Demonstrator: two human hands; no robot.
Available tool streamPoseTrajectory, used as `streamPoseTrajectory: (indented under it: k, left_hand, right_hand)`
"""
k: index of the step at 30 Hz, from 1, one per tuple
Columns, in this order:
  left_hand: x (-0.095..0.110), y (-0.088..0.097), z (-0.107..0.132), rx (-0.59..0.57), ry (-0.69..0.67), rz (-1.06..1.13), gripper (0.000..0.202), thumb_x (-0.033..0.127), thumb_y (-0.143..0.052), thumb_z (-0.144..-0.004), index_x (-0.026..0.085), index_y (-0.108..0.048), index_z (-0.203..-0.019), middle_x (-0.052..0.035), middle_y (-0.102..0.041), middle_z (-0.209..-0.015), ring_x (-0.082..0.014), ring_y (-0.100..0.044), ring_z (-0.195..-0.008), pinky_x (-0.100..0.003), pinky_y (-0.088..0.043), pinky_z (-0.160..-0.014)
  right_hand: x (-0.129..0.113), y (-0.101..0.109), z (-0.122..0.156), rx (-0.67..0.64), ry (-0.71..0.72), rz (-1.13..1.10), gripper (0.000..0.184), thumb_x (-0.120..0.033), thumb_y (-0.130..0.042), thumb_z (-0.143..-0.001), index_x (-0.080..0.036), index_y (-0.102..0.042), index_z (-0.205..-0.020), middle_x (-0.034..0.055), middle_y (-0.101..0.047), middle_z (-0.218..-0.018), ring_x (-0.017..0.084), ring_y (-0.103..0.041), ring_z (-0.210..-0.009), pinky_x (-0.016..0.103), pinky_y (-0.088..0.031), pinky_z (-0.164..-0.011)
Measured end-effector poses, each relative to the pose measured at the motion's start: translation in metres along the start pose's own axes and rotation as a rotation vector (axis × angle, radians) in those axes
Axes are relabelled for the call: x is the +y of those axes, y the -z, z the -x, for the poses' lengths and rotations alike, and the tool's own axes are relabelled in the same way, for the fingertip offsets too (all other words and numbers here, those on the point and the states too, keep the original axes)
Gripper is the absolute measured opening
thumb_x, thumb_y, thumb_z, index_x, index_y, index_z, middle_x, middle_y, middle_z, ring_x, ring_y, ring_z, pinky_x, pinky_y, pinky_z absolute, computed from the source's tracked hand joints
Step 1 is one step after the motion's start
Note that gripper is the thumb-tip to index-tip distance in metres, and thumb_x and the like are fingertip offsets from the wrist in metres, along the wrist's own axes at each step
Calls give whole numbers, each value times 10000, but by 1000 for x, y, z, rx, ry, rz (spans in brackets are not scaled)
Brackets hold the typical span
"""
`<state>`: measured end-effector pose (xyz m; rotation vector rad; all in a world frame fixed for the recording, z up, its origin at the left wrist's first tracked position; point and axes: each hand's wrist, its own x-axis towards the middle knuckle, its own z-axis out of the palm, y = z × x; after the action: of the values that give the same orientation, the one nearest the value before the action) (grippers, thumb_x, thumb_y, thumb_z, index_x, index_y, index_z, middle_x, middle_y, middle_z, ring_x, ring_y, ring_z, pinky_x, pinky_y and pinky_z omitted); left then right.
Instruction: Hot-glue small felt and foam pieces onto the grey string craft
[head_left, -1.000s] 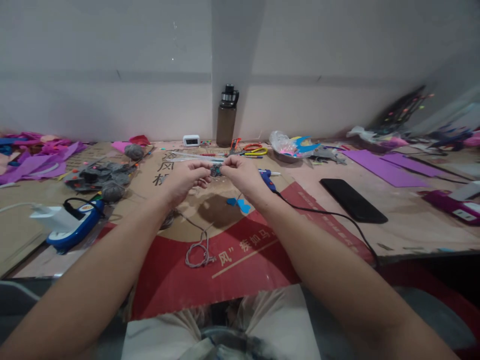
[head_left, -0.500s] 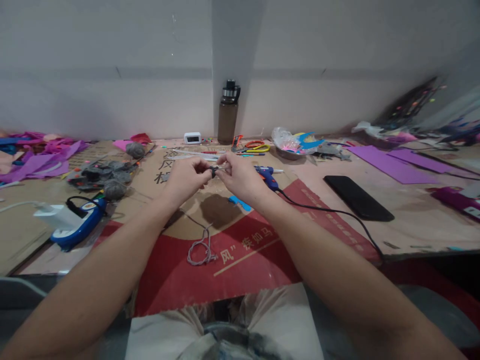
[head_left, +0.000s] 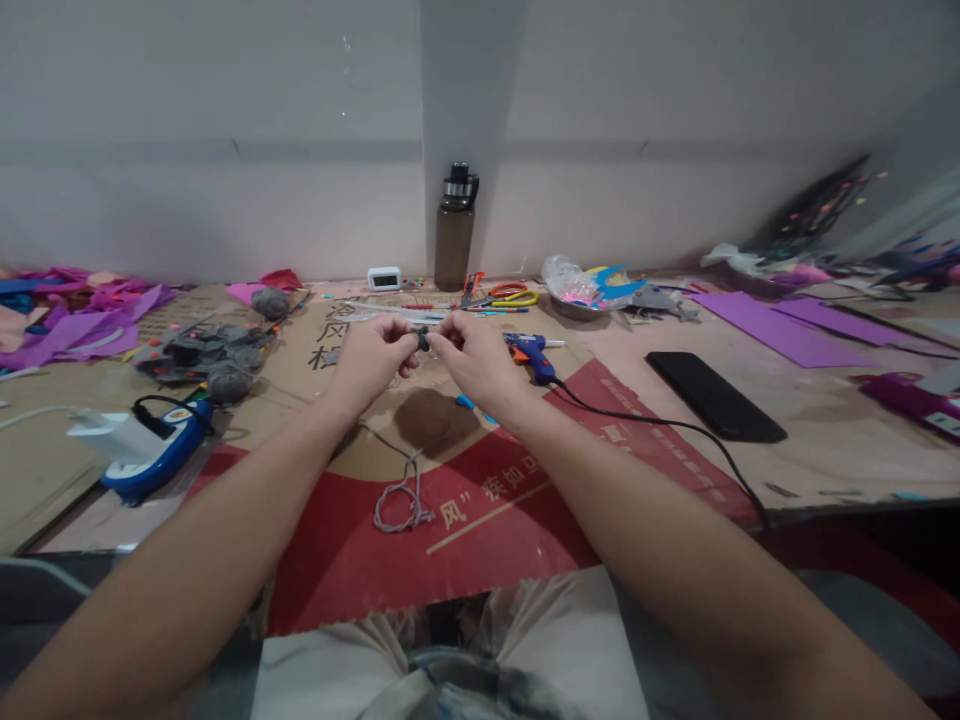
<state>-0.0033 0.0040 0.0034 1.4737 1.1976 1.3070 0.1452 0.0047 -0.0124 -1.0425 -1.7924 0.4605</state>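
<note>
Closer together than a moment ago, our left hand (head_left: 373, 356) and right hand (head_left: 480, 362) both pinch a small dark piece (head_left: 422, 338), perhaps felt, lifted above the worktop's (head_left: 825, 435) middle so we can work it; the glue gun (head_left: 534, 352) lies beside our right hand.

Dark grey piece (head_left: 422, 338), blue glue gun (head_left: 534, 352), black phone (head_left: 715, 395), purple sheets (head_left: 780, 330), red-and-tan cardboard (head_left: 510, 520).

Pale brown tabletop (head_left: 825, 440) under a red-and-tan printed cardboard sheet (head_left: 352, 570); on it a looped grey cord (head_left: 401, 502), blue hot-glue gun (head_left: 534, 352), flat black phone (head_left: 716, 397), dark tall water bottle (head_left: 454, 235), purple foam sheets (head_left: 780, 335), blue-and-white power strip (head_left: 150, 450)
</note>
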Motion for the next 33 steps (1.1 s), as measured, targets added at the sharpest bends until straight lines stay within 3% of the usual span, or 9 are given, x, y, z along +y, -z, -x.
streamPoseTrajectory:
  k: [9,15,19,21,24,29,31,33]
  left_hand:
    - [-6,1,-2,-17,-138,-130,54,205,-629,-755,172,-643,-714,-3,-603,-525,-93,-503,-402,-203,-384,-418]
    - [-3,5,-4,81,-125,-90,57,202,-610,-763,163,-646,-742,-6,-612,-568,-89,-513,-430,-195,-383,-410]
    - [-2,12,-9,190,-148,-16,43,155,-598,-757,149,-627,-726,7,-598,-571,-76,-498,-427,-192,-399,-431]
    - [-4,16,-14,218,-145,119,35,144,-604,-752,146,-612,-718,17,-584,-570,-68,-501,-440,-182,-405,-445]
    - [-8,20,-20,214,-77,390,37,142,-617,-748,142,-594,-719,18,-591,-599,-64,-533,-473,-166,-394,-436]
    - [-2,23,-19,209,37,575,19,110,-615,-762,125,-609,-751,-4,-635,-659,-62,-573,-507,-165,-452,-485]
    - [2,22,-17,206,64,619,41,102,-616,-771,123,-607,-737,-6,-636,-649,-65,-584,-516,-170,-475,-510]
    - [3,22,-16,188,83,660,58,92,-607,-785,118,-611,-733,-12,-639,-639,-71,-598,-534,-173,-492,-530]
  right_hand:
    - [-4,3,0,-30,-56,8,313,-339,-423,-902,-163,-580,-698,-15,-532,-631,112,-451,-607,253,-297,-599]
    - [-3,-5,2,-110,-75,-86,339,-332,-401,-914,-159,-572,-677,-10,-551,-658,111,-463,-625,244,-316,-620]
    - [-13,-9,10,-265,55,-13,278,-269,-414,-918,-154,-615,-764,3,-571,-711,117,-477,-683,247,-335,-674]
    - [-21,-10,15,-347,180,69,269,-295,-443,-922,-162,-642,-799,23,-597,-777,132,-494,-775,262,-343,-738]
    - [-31,-2,18,-353,266,109,327,-387,-439,-932,-180,-666,-822,48,-627,-891,159,-505,-901,293,-345,-826]
    - [-15,39,8,-56,10,131,302,-356,-415,-916,-165,-644,-868,61,-646,-860,169,-557,-807,289,-396,-739]
    - [3,59,6,33,-123,320,254,-335,-461,-881,-155,-638,-906,95,-652,-943,192,-573,-863,309,-403,-780]
    - [26,74,9,29,-285,588,275,-362,-505,-846,-134,-638,-925,156,-637,-995,248,-569,-951,355,-393,-830]
